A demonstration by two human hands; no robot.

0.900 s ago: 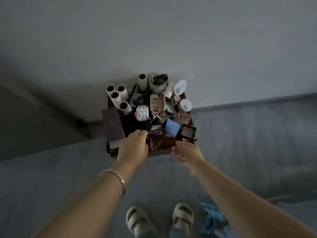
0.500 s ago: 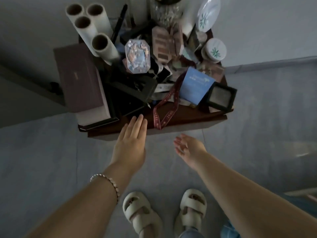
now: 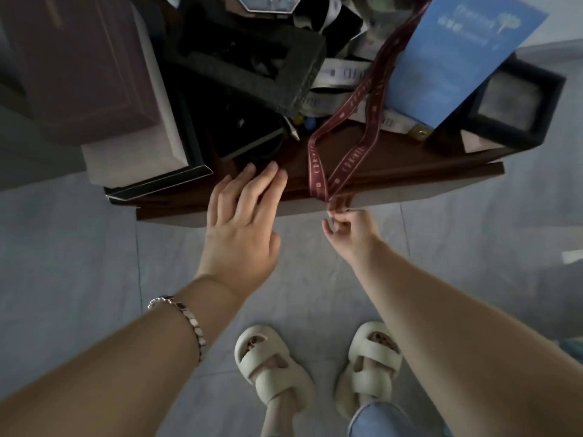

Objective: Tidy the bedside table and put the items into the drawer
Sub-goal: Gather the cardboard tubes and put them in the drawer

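Note:
The dark wooden bedside table (image 3: 410,165) fills the top of the view, piled with clutter. A maroon printed ribbon (image 3: 347,152) loops over its front edge. My right hand (image 3: 350,228) pinches the ribbon's lowest loop just below the table's edge. My left hand (image 3: 243,222) lies flat with straight fingers on the front edge, fingertips near a black flat case (image 3: 249,134). A black foam tray (image 3: 252,58), a blue card (image 3: 454,58), a black square box (image 3: 504,105) and a maroon box on a pale one (image 3: 85,64) sit on top. The drawer is not visible.
White printed ribbons (image 3: 337,77) lie tangled under the maroon one. A small pencil tip (image 3: 291,129) pokes out mid-table. Grey tiled floor (image 3: 79,263) lies below, with my two feet in cream sandals (image 3: 271,370) close to the table's front.
The view has closed in on the table's front. My left hand slid forward onto the edge, and my right hand rose from open below the table to pinch the ribbon's loop.

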